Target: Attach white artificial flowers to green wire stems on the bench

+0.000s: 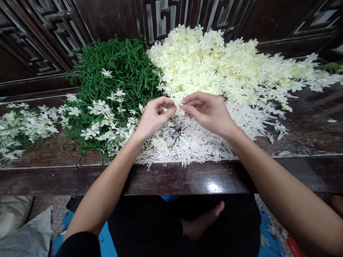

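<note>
My left hand (155, 115) and my right hand (207, 110) meet fingertip to fingertip over the heaps, both closed in a pinch. White petals show between them, but I cannot tell what is pinched and what lies behind. Beyond the fingers rises a large pile of cream-white artificial flower heads (198, 64). Under and in front of my hands spreads a layer of thin white plastic stamens (198, 142). To the left is a tangled heap of green plastic stems (118, 67), with several white flowers on stems (99, 112) lying over its front.
More stemmed white flowers (29, 125) lie at the far left of the dark wooden bench (308, 125). Carved wooden panels (160, 18) stand behind the heaps. Below the front edge are my crossed legs and a bare foot (200, 223); a pale sack (26, 232) sits at lower left.
</note>
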Motion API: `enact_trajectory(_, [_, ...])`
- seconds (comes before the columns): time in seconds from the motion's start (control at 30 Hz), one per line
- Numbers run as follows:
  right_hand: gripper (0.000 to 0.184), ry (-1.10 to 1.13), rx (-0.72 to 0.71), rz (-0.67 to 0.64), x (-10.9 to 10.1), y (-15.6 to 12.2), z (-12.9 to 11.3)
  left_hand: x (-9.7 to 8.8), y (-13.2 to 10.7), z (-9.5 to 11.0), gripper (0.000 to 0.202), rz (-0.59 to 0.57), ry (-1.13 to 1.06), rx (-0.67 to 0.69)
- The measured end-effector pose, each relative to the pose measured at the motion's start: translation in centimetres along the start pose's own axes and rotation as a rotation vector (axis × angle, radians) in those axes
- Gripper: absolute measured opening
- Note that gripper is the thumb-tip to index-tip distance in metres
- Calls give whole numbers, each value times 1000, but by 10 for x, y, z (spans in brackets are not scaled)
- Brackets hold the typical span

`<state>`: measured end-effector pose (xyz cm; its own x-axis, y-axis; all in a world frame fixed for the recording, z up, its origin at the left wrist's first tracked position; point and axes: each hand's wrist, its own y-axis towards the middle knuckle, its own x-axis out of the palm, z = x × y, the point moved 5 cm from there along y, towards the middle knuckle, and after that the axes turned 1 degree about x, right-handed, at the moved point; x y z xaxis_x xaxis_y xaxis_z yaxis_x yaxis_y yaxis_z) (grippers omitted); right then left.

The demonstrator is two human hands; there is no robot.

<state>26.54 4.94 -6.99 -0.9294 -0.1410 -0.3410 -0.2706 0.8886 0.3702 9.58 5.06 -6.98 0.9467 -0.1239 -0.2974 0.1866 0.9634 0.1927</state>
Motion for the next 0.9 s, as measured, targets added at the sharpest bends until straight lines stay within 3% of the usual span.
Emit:
enact_trajectory(0.13, [18, 149, 36, -45, 6, -2, -2, 1, 0, -4, 1, -48, -105, -80])
enact_trajectory(0.37, [22, 171, 15, -8, 5, 0, -4, 0, 0, -8, 16, -73, -177, -148])
enact_trajectory(0.47, [17, -16, -1, -19, 4, 0, -1, -5, 2, -8, 12, 19, -182, -143])
enact_trajectory(0.63, [22, -504, -134, -320, 23, -7, 8, -11, 4, -7, 6, 115, -203, -182])
enact_trajectory(0.73, [22, -564, -162, -416, 32, -11, 13, -12, 5, -9, 6, 141, -234, -214])
enact_trajectory(0.9, [20, -556, -178, -409, 34, -12, 11, -14, 9, -18, 6, 113, -207, -177])
